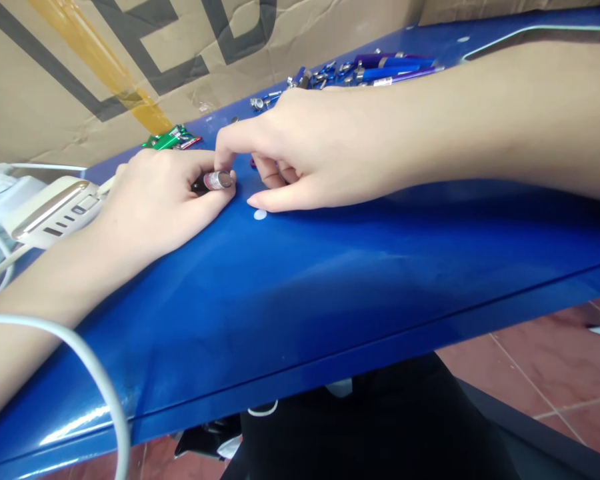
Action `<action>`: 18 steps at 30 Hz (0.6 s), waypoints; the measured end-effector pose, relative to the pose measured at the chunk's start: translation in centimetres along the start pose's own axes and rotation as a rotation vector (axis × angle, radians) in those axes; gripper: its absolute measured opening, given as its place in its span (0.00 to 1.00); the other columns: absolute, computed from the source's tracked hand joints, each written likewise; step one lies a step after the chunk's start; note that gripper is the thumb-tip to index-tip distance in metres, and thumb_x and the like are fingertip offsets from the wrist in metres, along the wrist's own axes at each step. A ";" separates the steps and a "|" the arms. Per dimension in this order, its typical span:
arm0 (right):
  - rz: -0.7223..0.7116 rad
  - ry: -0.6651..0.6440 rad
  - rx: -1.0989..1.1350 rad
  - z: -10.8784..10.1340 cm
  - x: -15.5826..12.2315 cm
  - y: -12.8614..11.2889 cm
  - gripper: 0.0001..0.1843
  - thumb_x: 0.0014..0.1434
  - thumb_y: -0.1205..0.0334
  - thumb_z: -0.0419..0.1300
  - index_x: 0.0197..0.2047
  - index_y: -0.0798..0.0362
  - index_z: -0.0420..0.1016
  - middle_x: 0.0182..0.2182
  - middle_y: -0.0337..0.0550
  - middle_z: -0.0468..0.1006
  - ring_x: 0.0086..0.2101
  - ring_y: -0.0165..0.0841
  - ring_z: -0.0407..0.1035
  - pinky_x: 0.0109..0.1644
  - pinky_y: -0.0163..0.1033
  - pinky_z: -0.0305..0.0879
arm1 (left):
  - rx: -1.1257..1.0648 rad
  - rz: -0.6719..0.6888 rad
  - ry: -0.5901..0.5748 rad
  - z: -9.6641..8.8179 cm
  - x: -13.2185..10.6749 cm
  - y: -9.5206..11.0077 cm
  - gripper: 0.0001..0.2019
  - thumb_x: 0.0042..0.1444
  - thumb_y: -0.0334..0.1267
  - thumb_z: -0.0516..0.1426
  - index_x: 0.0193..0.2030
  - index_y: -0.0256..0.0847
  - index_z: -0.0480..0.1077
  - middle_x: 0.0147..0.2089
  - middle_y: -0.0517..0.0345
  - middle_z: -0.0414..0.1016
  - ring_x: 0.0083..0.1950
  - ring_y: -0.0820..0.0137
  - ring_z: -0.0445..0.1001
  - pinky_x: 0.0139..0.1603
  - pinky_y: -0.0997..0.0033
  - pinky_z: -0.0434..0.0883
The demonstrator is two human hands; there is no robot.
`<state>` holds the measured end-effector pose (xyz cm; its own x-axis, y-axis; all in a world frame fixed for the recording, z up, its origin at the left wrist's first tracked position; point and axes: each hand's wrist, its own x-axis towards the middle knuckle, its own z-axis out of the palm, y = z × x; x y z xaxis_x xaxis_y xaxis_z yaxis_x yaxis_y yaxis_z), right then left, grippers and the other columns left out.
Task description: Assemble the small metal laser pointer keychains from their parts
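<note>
My left hand (155,190) rests on the blue table, closed around a small dark cylinder with a silver end (217,180). The silver end sticks out between thumb and index finger; the rest is hidden in the palm. Just right of it is my right hand (285,157), its index fingertip at the left fingers, close to the cylinder. The right thumb stands apart from the index finger, the other fingers are curled, and I see nothing held there. Below that thumb is a small white round spot (261,215). A bit of something purple (253,163) shows behind the right index finger.
Blue and purple metallic tubes (390,70) with small metal parts lie in a pile at the back. Green shiny pieces (167,139) lie behind my left hand. A cardboard box (180,60) borders the table (330,293). A white device (55,210) and cable (100,373) are left.
</note>
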<state>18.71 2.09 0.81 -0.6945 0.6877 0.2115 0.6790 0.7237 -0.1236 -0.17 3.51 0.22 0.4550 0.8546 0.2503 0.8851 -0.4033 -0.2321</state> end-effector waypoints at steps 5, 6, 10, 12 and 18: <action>-0.023 -0.014 -0.012 -0.1 0.0 -0.1 0.23 0.55 0.56 0.56 0.54 0.48 0.62 0.31 0.37 0.73 0.37 0.32 0.68 0.39 0.36 0.60 | -0.028 0.003 -0.008 0.0 0.0 0.1 0.19 0.52 0.47 0.43 0.36 0.39 0.69 0.28 0.60 0.68 0.37 0.65 0.69 0.41 0.68 0.63; -0.025 -0.012 -0.011 -0.1 0.0 -0.1 0.23 0.55 0.56 0.56 0.54 0.49 0.63 0.31 0.37 0.73 0.37 0.32 0.68 0.39 0.35 0.60 | -0.031 0.016 -0.002 0.0 0.0 0.1 0.19 0.52 0.47 0.44 0.36 0.38 0.69 0.28 0.59 0.68 0.36 0.65 0.70 0.40 0.68 0.63; -0.053 -0.004 -0.030 -0.2 -0.2 -0.1 0.23 0.55 0.57 0.54 0.54 0.54 0.63 0.31 0.36 0.74 0.35 0.30 0.68 0.38 0.34 0.59 | -0.026 0.051 -0.004 -0.2 0.1 0.2 0.17 0.52 0.45 0.44 0.35 0.38 0.70 0.25 0.58 0.68 0.31 0.65 0.69 0.32 0.71 0.61; -0.074 0.007 -0.037 -0.2 -0.3 -0.2 0.24 0.56 0.53 0.48 0.52 0.57 0.65 0.32 0.34 0.74 0.35 0.27 0.68 0.38 0.34 0.58 | -0.014 0.046 -0.025 -0.4 0.1 0.3 0.16 0.52 0.44 0.45 0.34 0.39 0.70 0.25 0.58 0.69 0.31 0.66 0.69 0.31 0.72 0.61; -0.038 0.006 0.024 -0.1 -0.3 0.0 0.21 0.55 0.53 0.50 0.47 0.56 0.69 0.33 0.36 0.75 0.34 0.25 0.68 0.35 0.30 0.57 | -0.050 0.013 -0.061 -0.7 0.1 0.5 0.14 0.52 0.42 0.45 0.33 0.43 0.70 0.29 0.57 0.74 0.34 0.64 0.71 0.35 0.70 0.64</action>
<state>18.93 1.86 0.83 -0.7182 0.6594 0.2221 0.6462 0.7505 -0.1384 0.42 3.15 0.75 0.4606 0.8672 0.1892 0.8839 -0.4287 -0.1869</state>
